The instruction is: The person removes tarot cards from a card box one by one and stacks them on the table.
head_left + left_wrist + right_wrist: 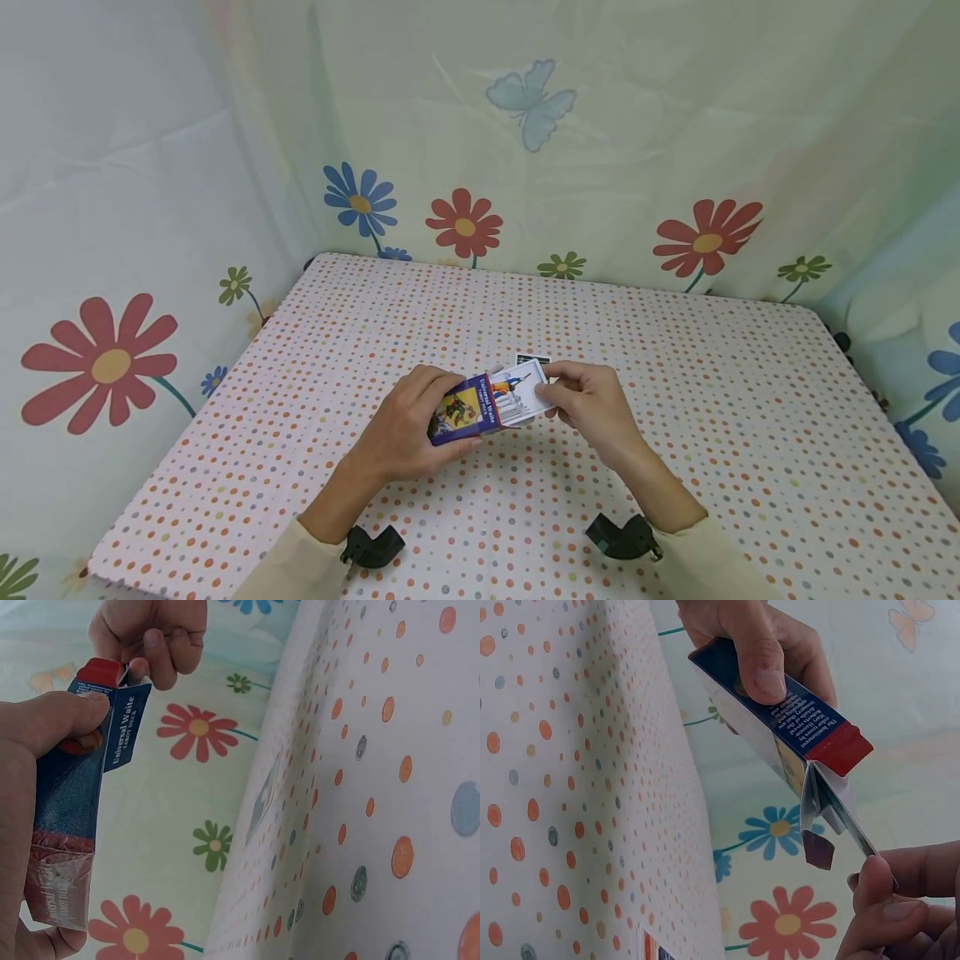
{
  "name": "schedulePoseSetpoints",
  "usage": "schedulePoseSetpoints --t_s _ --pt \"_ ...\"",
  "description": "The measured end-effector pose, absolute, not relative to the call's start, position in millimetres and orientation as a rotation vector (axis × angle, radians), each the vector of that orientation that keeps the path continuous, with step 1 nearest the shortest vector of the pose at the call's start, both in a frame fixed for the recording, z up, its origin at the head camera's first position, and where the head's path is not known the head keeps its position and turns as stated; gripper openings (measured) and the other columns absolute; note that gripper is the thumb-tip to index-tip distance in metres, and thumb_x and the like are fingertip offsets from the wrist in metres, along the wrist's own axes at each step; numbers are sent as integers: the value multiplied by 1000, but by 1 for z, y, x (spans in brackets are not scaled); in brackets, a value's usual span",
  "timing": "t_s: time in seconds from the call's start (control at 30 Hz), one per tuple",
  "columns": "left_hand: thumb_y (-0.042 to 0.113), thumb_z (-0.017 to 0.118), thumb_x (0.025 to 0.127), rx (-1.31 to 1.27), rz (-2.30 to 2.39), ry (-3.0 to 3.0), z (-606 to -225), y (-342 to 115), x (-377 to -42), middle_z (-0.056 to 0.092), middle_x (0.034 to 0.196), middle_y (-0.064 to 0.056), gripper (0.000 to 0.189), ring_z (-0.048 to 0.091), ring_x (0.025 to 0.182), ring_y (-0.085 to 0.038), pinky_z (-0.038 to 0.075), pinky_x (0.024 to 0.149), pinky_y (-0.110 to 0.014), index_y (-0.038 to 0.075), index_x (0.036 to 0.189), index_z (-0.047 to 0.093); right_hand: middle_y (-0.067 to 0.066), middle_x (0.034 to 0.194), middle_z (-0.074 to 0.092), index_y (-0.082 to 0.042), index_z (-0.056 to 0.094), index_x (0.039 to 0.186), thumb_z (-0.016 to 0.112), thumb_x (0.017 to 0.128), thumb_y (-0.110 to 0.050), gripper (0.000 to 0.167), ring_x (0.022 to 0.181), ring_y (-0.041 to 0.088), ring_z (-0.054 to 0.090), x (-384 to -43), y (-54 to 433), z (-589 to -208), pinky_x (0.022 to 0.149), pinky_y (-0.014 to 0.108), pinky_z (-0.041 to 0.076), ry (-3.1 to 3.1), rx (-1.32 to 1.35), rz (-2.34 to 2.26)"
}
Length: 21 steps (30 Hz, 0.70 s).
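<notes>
My left hand (412, 421) grips a blue tarot card box (467, 412) lettered "Universal Waite", its thumb along one side and the fingers round the other. The box is tilted, its end flaps (841, 750) open toward the right. A white-edged tarot card (528, 390) with a painted figure sticks partway out of that end. My right hand (592, 404) pinches the card's outer edge between thumb and fingers. In the right wrist view the card (855, 832) shows as a thin edge running from the box mouth to those fingers. The box's inside is mostly hidden.
Behind the hands, another card (532, 358) lies on the dotted tablecloth (675, 358), partly covered in the head view. A flowered cloth backdrop (600, 167) rises at the table's far edge and on both sides. Black wrist devices (373, 547) sit at both cuffs.
</notes>
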<state>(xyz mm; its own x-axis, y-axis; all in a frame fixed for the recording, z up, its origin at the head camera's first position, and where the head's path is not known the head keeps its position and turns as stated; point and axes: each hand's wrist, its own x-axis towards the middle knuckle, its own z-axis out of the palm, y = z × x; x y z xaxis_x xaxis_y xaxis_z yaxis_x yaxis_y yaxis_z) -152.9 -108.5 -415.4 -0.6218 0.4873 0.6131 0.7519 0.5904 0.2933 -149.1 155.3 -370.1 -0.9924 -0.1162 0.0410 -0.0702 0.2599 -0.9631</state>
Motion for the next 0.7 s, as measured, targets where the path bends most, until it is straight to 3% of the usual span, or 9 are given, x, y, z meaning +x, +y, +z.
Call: schedulePoseSetpoints --t_s 0.7 --pt "47 87 73 -986 -748 -2342 -415 -110 -153 61 116 -3 73 55 97 -12 51 78 -28 7 129 61 11 73 65 9 70 106 71 92 -6 21 58 15 55 -157 172 -370 48 22 36 2518 -251 -1867"
